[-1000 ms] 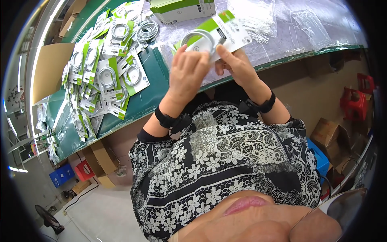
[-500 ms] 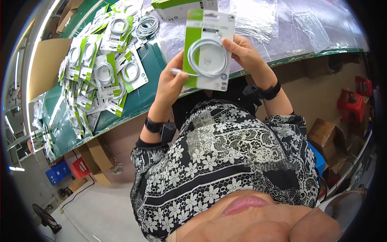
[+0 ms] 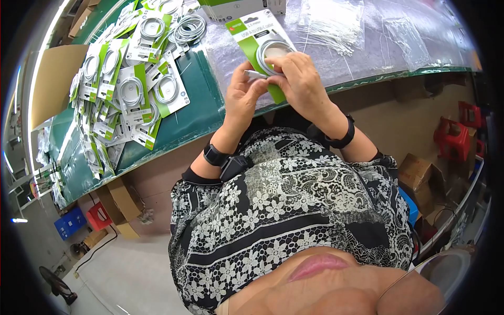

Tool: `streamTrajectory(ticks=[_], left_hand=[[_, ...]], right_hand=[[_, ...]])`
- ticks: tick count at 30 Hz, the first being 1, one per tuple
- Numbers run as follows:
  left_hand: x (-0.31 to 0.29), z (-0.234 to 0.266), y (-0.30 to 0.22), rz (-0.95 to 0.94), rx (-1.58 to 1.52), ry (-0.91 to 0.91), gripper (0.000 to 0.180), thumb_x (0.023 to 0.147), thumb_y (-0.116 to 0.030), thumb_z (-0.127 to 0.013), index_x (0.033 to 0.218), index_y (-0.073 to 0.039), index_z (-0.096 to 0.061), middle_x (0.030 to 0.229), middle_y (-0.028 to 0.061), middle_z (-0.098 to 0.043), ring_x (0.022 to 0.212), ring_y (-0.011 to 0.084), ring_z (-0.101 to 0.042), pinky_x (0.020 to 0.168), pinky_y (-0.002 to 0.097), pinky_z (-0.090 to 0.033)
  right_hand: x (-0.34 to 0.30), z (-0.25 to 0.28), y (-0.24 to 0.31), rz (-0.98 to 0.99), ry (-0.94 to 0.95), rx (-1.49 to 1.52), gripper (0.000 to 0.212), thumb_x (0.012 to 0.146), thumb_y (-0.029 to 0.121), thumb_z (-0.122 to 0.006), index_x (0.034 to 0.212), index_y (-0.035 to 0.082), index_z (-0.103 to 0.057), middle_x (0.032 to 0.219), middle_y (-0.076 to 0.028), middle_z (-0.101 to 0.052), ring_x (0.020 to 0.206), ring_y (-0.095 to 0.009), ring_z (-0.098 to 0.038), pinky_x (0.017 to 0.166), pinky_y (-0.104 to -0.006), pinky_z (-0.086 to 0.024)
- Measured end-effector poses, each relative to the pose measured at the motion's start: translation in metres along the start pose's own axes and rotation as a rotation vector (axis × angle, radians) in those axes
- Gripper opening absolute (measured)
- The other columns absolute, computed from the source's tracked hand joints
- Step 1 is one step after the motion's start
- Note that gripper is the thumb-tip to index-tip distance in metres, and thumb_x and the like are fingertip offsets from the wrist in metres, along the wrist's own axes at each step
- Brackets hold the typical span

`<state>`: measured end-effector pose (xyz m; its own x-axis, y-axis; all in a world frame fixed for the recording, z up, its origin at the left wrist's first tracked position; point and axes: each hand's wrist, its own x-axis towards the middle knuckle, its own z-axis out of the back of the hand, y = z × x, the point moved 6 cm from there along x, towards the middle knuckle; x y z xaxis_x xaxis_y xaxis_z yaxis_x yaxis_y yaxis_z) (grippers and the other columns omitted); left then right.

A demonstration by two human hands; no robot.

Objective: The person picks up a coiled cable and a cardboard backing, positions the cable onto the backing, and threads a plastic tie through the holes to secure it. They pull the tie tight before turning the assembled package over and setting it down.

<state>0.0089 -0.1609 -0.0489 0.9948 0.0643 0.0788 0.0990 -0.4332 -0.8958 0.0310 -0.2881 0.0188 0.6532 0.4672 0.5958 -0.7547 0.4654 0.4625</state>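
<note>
Both hands pinch one cable pack above the table edge: the left hand grips its lower left side with a white plug at the fingertips, the right hand closes over its lower right. Many packs lie heaped at left, loose cables beyond.

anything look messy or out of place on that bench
Mostly the heap of packaged cables on the green mat at the left: the cards lie overlapped at all angles, not stacked. A loose coil of cable lies unpacked beside them. The card held in both hands, left hand and right hand, looks undamaged.
</note>
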Motion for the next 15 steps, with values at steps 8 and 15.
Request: streamTrajectory(ticks=[8, 15], left_hand=[[0.003, 0.021, -0.003, -0.067, 0.750, 0.021, 0.023, 0.084, -0.010, -0.065, 0.099, -0.002, -0.050, 0.090, 0.0089, -0.055, 0.078, 0.0206, -0.063, 0.066, 0.0333, -0.052], [-0.001, 0.015, 0.015, -0.362, 1.485, 0.336, 0.019, 0.077, -0.016, -0.067, 0.082, -0.006, -0.052, 0.081, 0.0085, -0.051, 0.076, 0.0260, -0.055, 0.065, 0.0368, -0.043]], right_hand=[[-0.029, -0.037, -0.023, 0.054, 0.107, -0.011, 0.024, 0.078, 0.011, -0.064, 0.100, 0.003, -0.058, 0.091, -0.010, -0.060, 0.089, -0.027, -0.057, 0.084, -0.0379, -0.040], [-0.048, -0.051, -0.032, 0.089, 0.184, 0.022, 0.025, 0.077, 0.011, -0.064, 0.101, 0.005, -0.060, 0.090, -0.008, -0.060, 0.089, -0.025, -0.057, 0.085, -0.0365, -0.040]])
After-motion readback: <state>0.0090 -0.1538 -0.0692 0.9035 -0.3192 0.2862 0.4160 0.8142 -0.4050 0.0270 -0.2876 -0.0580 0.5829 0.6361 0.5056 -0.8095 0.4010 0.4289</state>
